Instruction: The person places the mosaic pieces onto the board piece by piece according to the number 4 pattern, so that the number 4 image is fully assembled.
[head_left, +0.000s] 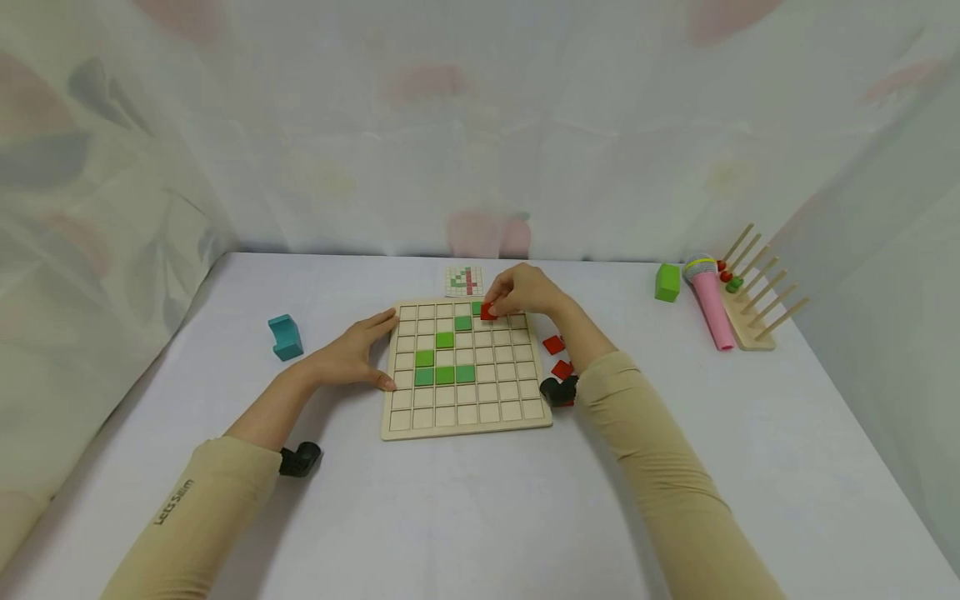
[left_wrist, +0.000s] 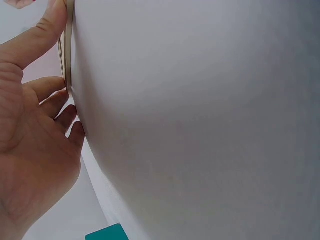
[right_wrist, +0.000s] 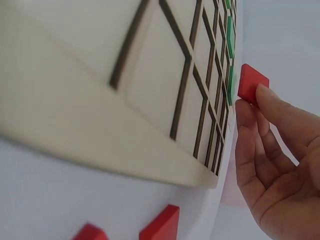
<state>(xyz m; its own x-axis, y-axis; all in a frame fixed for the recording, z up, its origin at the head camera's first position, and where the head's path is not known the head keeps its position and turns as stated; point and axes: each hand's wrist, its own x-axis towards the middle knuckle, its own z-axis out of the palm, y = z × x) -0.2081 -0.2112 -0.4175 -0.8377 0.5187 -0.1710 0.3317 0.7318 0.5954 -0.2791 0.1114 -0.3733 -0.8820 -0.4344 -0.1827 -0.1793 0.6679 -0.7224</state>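
A square wooden grid board (head_left: 468,432) lies on the white table. Several green tiles (head_left: 445,375) sit in its cells, forming a diagonal and a short row. My right hand (head_left: 528,287) pinches a red square tile (right_wrist: 252,84) between thumb and fingers, over the board's far row beside a green tile. The right wrist view shows that tile tilted, close to the grid. My left hand (head_left: 351,354) rests against the board's left edge, thumb and fingers spread along it. Its fingertips touch the edge in the left wrist view. Loose red tiles (head_left: 554,345) lie right of the board.
A small pattern card (head_left: 463,282) lies behind the board. At left stands a teal U-shaped block (head_left: 286,337). Toward the right are a green block (head_left: 667,282), a pink toy microphone (head_left: 712,308) and a wooden peg stand (head_left: 753,333). Patterned cloth (head_left: 337,125) hangs behind the table.
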